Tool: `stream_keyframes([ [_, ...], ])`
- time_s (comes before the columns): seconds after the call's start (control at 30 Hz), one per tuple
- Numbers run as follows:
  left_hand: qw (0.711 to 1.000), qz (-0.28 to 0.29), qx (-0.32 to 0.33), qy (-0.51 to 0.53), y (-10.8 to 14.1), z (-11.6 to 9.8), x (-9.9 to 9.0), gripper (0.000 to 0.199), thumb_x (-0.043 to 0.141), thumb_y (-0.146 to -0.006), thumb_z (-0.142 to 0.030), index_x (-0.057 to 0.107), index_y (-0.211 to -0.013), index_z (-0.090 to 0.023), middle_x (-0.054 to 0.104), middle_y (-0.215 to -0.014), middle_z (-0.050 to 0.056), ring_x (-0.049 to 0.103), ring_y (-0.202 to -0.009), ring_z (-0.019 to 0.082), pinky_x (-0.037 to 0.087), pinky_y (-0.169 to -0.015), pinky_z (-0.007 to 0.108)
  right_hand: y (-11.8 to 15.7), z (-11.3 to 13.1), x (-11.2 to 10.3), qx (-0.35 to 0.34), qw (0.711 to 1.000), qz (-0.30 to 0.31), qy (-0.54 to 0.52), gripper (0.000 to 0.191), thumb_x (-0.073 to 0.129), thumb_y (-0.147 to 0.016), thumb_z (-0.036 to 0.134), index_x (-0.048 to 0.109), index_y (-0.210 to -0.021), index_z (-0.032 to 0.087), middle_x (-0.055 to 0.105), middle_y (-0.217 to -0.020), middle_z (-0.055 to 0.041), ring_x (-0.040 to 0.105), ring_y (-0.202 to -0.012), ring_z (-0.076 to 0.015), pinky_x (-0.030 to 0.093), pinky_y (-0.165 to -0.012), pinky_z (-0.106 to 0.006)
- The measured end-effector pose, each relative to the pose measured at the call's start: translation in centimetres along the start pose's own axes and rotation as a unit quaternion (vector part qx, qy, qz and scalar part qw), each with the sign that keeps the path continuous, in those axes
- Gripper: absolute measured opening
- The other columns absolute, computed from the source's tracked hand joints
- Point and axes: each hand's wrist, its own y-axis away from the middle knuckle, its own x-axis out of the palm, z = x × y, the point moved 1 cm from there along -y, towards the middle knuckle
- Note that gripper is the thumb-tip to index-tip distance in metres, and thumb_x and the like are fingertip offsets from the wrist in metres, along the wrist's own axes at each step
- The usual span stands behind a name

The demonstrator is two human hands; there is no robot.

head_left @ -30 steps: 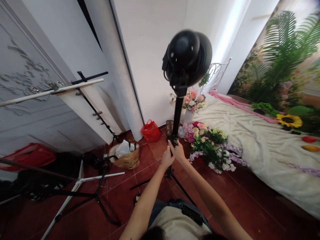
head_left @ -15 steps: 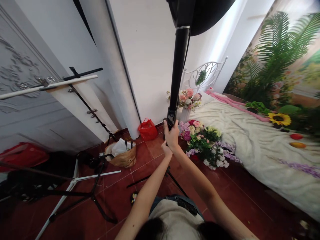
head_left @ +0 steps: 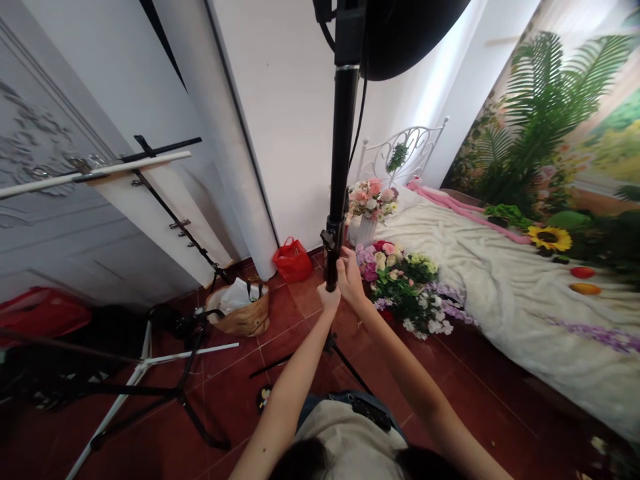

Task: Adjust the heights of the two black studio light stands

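A black light stand (head_left: 342, 140) rises in front of me, with a large dark round light head (head_left: 410, 33) at its top, partly out of view. My left hand (head_left: 329, 297) is closed around the lower part of the pole. Just right of the pole, under its collar, is my right hand (head_left: 353, 280); its thumb and fingers are loosely bent and apart, not wrapped round the pole. A black locking knob (head_left: 327, 240) sticks out from the collar, with no hand on it. Below my hands, the stand's legs (head_left: 353, 367) spread on the floor.
Left stand a clamped backdrop frame (head_left: 170, 213) and white and black tripod legs (head_left: 150, 363). A red bag (head_left: 293, 260) and a woven bag (head_left: 247, 317) lie ahead on the tiles (head_left: 280, 340). Artificial flowers (head_left: 407, 287) lie beside the cream-covered bed (head_left: 500, 280) at right.
My right hand has come off the locking knob and collar and now sits to the right of the pole. My left hand keeps its hold. The view has shifted slightly.
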Motion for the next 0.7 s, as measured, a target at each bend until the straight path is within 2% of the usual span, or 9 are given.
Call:
stream_keyframes([
  [0.13, 0.999, -0.015, 0.042, -0.022, -0.4, 0.8, 0.4, 0.025, 0.059, -0.065, -0.034, 0.056, -0.052, -0.012, 0.049, -0.048, -0.002, 0.047, -0.049, 0.009, 0.036, -0.046, 0.018, 2.9, -5.9, -1.7, 0.047, 0.992, 0.068, 0.091, 0.033, 0.031, -0.093, 0.037, 0.053, -0.111, 0.019, 0.059, -0.110, -0.0103, 0.054, -0.105, -0.0191, 0.041, -0.095, -0.035],
  [0.27, 0.997, -0.029, 0.057, -0.039, -0.4, 1.1, 0.5, 0.025, 0.060, -0.065, -0.034, 0.058, -0.054, -0.012, 0.052, -0.050, 0.000, 0.049, -0.049, 0.010, 0.037, -0.047, 0.019, 5.4, -10.2, -1.5, 0.124, 0.973, 0.165, 0.100, 0.033, 0.031, -0.091, 0.038, 0.052, -0.109, 0.019, 0.064, -0.103, -0.0077, 0.060, -0.094, -0.0174, 0.046, -0.086, -0.032],
  [0.33, 0.997, -0.029, 0.055, -0.040, -0.3, 1.1, 0.5, 0.024, 0.060, -0.065, -0.034, 0.059, -0.054, -0.013, 0.054, -0.050, 0.001, 0.050, -0.049, 0.011, 0.037, -0.047, 0.019, 5.9, -11.2, -1.1, 0.147, 0.972, 0.161, 0.092, 0.033, 0.029, -0.092, 0.037, 0.050, -0.109, 0.018, 0.064, -0.103, -0.0077, 0.061, -0.092, -0.0167, 0.047, -0.083, -0.031],
  [0.43, 0.997, -0.028, 0.053, -0.048, -0.3, 1.3, 0.5, 0.024, 0.059, -0.065, -0.033, 0.058, -0.053, -0.013, 0.055, -0.051, 0.001, 0.051, -0.050, 0.011, 0.037, -0.047, 0.019, 6.2, -12.0, -0.5, 0.144, 0.972, 0.162, 0.091, 0.031, 0.030, -0.091, 0.034, 0.051, -0.108, 0.018, 0.065, -0.103, -0.0082, 0.062, -0.090, -0.0164, 0.048, -0.080, -0.029],
  [0.57, 0.997, -0.024, 0.057, -0.050, -0.4, 1.7, 0.5, 0.023, 0.060, -0.065, -0.032, 0.058, -0.055, -0.012, 0.056, -0.053, 0.002, 0.051, -0.051, 0.011, 0.038, -0.048, 0.019, 6.2, -12.9, 0.0, 0.160, 0.970, 0.160, 0.094, 0.027, 0.035, -0.088, 0.033, 0.053, -0.103, 0.019, 0.067, -0.094, -0.0068, 0.065, -0.079, -0.0164, 0.049, -0.073, -0.029],
  [0.63, 0.997, -0.021, 0.055, -0.051, -0.5, 1.7, 0.5, 0.023, 0.060, -0.065, -0.032, 0.059, -0.055, -0.012, 0.055, -0.052, 0.001, 0.050, -0.050, 0.010, 0.038, -0.048, 0.019, 6.1, -13.3, 0.0, 0.209, 0.962, 0.149, 0.095, 0.027, 0.041, -0.086, 0.035, 0.053, -0.104, 0.019, 0.067, -0.081, -0.0050, 0.064, -0.066, -0.0161, 0.049, -0.063, -0.028],
  [0.7, 0.997, -0.021, 0.052, -0.055, -0.5, 1.7, 0.5, 0.023, 0.060, -0.066, -0.032, 0.058, -0.055, -0.012, 0.053, -0.051, 0.001, 0.048, -0.049, 0.010, 0.037, -0.048, 0.019, 5.7, -13.6, -0.2, 0.278, 0.942, 0.167, 0.086, 0.029, 0.044, -0.084, 0.036, 0.054, -0.104, 0.017, 0.063, -0.061, -0.0008, 0.058, -0.048, -0.0148, 0.047, -0.052, -0.026],
])
